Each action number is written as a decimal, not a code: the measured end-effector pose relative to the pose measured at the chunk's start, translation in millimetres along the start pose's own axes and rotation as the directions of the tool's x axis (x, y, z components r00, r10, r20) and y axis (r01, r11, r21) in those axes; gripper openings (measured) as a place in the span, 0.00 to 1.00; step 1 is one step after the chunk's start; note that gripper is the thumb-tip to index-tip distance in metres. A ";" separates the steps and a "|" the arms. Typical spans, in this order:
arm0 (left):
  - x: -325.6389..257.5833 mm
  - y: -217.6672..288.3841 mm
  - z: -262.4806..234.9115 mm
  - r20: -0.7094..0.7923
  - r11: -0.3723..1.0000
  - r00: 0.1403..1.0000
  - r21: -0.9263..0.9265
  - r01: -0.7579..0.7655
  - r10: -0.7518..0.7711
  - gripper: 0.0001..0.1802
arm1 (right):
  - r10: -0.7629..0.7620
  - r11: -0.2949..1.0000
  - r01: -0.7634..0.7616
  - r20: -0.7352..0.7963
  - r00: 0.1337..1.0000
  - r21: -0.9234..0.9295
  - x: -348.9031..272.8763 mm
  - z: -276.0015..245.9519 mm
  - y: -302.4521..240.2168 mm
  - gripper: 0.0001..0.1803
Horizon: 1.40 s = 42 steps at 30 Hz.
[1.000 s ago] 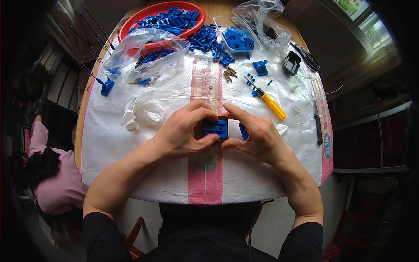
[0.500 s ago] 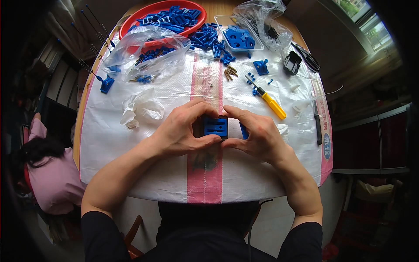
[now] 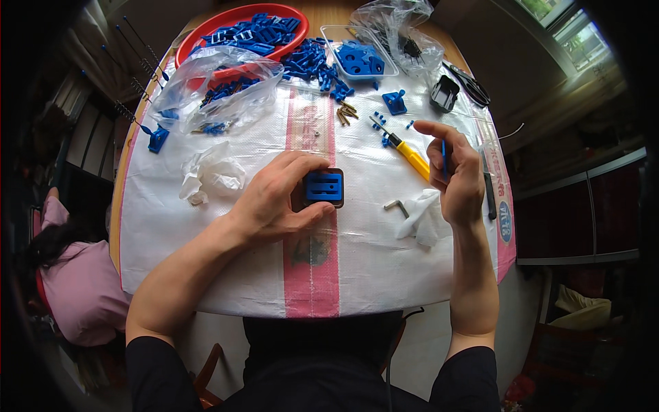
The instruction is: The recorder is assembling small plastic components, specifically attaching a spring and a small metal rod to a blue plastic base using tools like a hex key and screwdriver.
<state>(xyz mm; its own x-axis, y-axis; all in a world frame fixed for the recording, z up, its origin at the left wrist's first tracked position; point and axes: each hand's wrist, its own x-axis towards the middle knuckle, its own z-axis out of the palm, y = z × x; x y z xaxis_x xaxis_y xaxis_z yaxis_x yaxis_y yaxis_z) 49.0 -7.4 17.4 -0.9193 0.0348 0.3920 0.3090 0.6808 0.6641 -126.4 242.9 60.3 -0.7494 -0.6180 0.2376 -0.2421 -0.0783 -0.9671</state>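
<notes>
On the pink stripe of the sheet, my left hand (image 3: 274, 196) has its thumb and fingers around a small dark square holder (image 3: 341, 187). A blue slotted plastic part (image 3: 321, 189) sits inside that holder. My right hand (image 3: 461, 182) is raised to the right, index finger stretched out, its other fingers curled around a flat blue piece (image 3: 444, 156) seen edge-on. Left of it lies a yellow-handled screwdriver (image 3: 412, 159), with several tiny blue pieces (image 3: 377, 118) around its tip. Below are a bent hex key (image 3: 396, 205) and a crumpled white tissue (image 3: 424, 218).
Far left, a red basin (image 3: 300, 38) of blue parts stands behind an open plastic bag (image 3: 175, 93). A clear tub (image 3: 392, 72), brass pins (image 3: 343, 115) and scissors (image 3: 470, 86) lie farther back. Right is a knife (image 3: 489, 196). Another person (image 3: 86, 292) is at the left.
My right hand has come away from the holder and moved right and up with the blue piece, uncovering the hex key and tissue. My left hand stays on the holder.
</notes>
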 end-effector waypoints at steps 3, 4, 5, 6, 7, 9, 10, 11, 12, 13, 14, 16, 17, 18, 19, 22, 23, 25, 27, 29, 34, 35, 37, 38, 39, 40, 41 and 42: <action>0.2 2.3 -2.8 0.006 1.000 1.000 0.015 0.010 -0.010 0.32 | 0.197 0.972 -0.198 0.019 0.980 0.126 5.6 -5.8 -4.1 0.22; 0.0 3.0 -3.3 0.009 1.000 1.000 0.018 0.016 -0.016 0.32 | 0.227 0.967 -0.227 0.017 0.974 0.115 5.2 -4.0 -1.8 0.20; -0.3 2.1 -4.0 0.008 0.999 1.000 0.034 0.018 -0.018 0.32 | 0.256 0.961 -0.256 0.015 0.967 0.103 5.0 -1.7 0.2 0.18; -0.9 -0.2 -4.6 0.007 0.999 1.000 0.049 0.020 -0.020 0.31 | 0.258 0.960 -0.259 0.017 0.966 0.110 5.4 2.6 1.2 0.18; -1.2 -1.9 -5.5 0.006 0.998 1.000 0.065 0.022 -0.022 0.31 | 0.260 0.958 -0.260 0.019 0.965 0.117 6.4 8.0 1.5 0.18; -1.1 -3.1 -6.8 -0.004 0.996 1.000 0.088 0.011 -0.010 0.32 | 0.259 0.960 -0.265 0.069 0.963 0.094 8.0 4.7 8.5 0.19; -1.5 -3.6 -8.3 -0.009 0.995 1.000 0.104 0.007 -0.006 0.33 | 0.251 0.964 -0.258 0.091 0.964 0.071 8.3 4.6 9.2 0.20; -2.1 -4.3 -9.8 -0.012 0.994 1.000 0.107 0.011 -0.010 0.33 | 0.243 0.967 -0.250 0.113 0.963 0.049 8.3 4.9 9.2 0.20; -2.5 -4.9 -11.2 -0.014 0.994 1.000 0.111 0.015 -0.014 0.34 | 0.236 0.970 -0.242 0.136 0.962 0.027 8.6 5.0 9.5 0.21; -2.4 -4.2 -11.0 -0.016 0.994 1.000 0.110 0.020 -0.018 0.35 | 0.230 0.971 -0.237 0.143 0.963 0.037 8.4 3.8 10.6 0.20; -1.7 -2.1 -12.0 -0.059 0.993 0.998 0.116 0.003 0.003 0.35 | 0.259 0.963 -0.266 0.151 0.954 0.035 8.3 2.9 10.2 0.19; 2.3 6.1 -18.0 -0.144 0.991 0.988 0.127 -0.030 0.048 0.36 | 0.316 0.946 -0.324 0.163 0.935 0.027 8.3 1.4 8.5 0.18; 4.4 9.9 -22.6 -0.166 0.994 0.984 0.098 -0.040 0.056 0.36 | 0.317 0.945 -0.325 0.151 0.937 0.035 8.7 0.6 10.5 0.16; 7.2 16.4 -25.6 -0.219 0.992 0.972 0.107 -0.066 0.088 0.34 | 0.341 0.939 -0.343 0.157 0.927 -0.011 8.9 -0.3 8.4 0.17; 7.7 22.9 -28.8 -0.240 1.000 0.971 0.027 -0.014 0.020 0.32 | 0.363 0.932 -0.359 0.166 0.917 -0.054 9.7 -0.1 5.0 0.17; 9.8 46.8 -40.9 -0.116 0.963 0.977 -0.225 0.151 -0.181 0.22 | 0.359 0.933 -0.344 0.180 0.916 -0.107 8.6 -0.2 1.1 0.15; 10.8 53.5 -44.2 0.009 0.906 0.965 -0.343 0.248 -0.260 0.22 | 0.353 0.934 -0.335 0.182 0.918 -0.124 8.0 -0.9 -0.7 0.14; 19.2 78.0 -52.1 0.309 0.714 0.853 -0.467 0.521 -0.420 0.20 | 0.329 0.940 -0.301 0.191 0.925 -0.162 6.9 -2.5 -2.5 0.11; 18.3 76.1 -34.0 0.481 0.514 0.786 -0.595 0.617 -0.388 0.23 | 0.291 0.946 -0.249 0.207 0.934 -0.207 5.9 -3.9 -2.8 0.08; 16.5 77.1 -7.8 0.555 0.255 0.730 -0.698 0.669 -0.398 0.28 | 0.114 0.981 -0.067 0.263 0.958 -0.180 2.1 -2.6 4.4 0.07; 14.8 64.1 37.8 0.506 -0.143 0.732 -0.854 0.501 -0.457 0.28 | -0.130 0.932 0.299 0.581 0.803 -0.205 -5.0 4.6 -14.9 0.09; 14.4 61.0 41.0 0.485 -0.063 0.757 -0.856 0.513 -0.438 0.25 | -0.149 0.921 0.329 0.596 0.789 -0.206 -5.3 3.2 -13.8 0.08; 12.4 57.1 48.0 0.454 0.065 0.775 -0.845 0.532 -0.439 0.23 | -0.091 0.938 0.277 0.626 0.775 -0.207 -4.9 -2.7 -19.3 0.07; 12.1 57.0 49.6 0.438 0.130 0.785 -0.833 0.538 -0.438 0.22 | -0.064 0.945 0.252 0.640 0.766 -0.207 -4.3 -5.9 -21.4 0.07; 11.7 58.3 49.0 0.432 0.122 0.773 -0.833 0.539 -0.464 0.22 | -0.077 0.936 0.270 0.613 0.786 -0.228 -2.0 -8.6 -20.6 0.07; 9.0 55.8 51.3 0.425 0.140 0.787 -0.836 0.531 -0.448 0.22 | -0.023 0.914 0.254 0.585 0.811 -0.317 0.2 -14.1 -19.8 0.06; 4.8 51.8 53.4 0.417 0.159 0.799 -0.838 0.523 -0.433 0.22 | 0.071 0.918 0.154 0.531 0.844 -0.367 -1.2 -18.0 -20.2 0.06; 1.6 49.2 55.0 0.409 0.178 0.811 -0.839 0.514 -0.418 0.22 | 0.163 0.911 0.051 0.472 0.866 -0.409 -2.3 -20.1 -21.6 0.07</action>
<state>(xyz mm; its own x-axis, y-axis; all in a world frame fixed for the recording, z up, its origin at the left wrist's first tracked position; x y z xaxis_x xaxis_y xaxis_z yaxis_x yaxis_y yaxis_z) 49.3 66.4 15.7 -0.9747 0.0425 -0.2196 -0.2131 -0.4753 0.8537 -131.9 261.7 82.4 -0.3981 -0.9173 0.0050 -0.5112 0.2174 -0.8315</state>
